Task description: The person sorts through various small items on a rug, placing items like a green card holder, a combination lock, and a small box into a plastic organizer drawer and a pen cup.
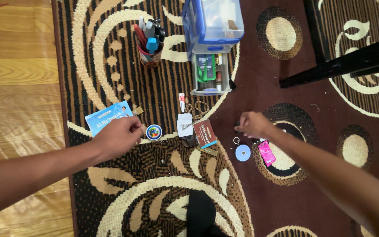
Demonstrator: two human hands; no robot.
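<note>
The light blue rectangular booklet [106, 117] lies on the patterned brown rug [286, 79], partly under the left hand [118, 136], whose fingers curl beside a small round blue tin [154, 132]; what they pinch is hidden. The right hand [252, 124] presses down, closed, near a pale blue disc [242, 152]. Picking small pieces singly, fingertips low, seems wise.

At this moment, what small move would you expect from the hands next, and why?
Probably the left hand closes on the small item under its fingertips beside the light blue booklet and lifts it. The right hand rests on small items near the blue disc, and the drawer stands open.
</note>
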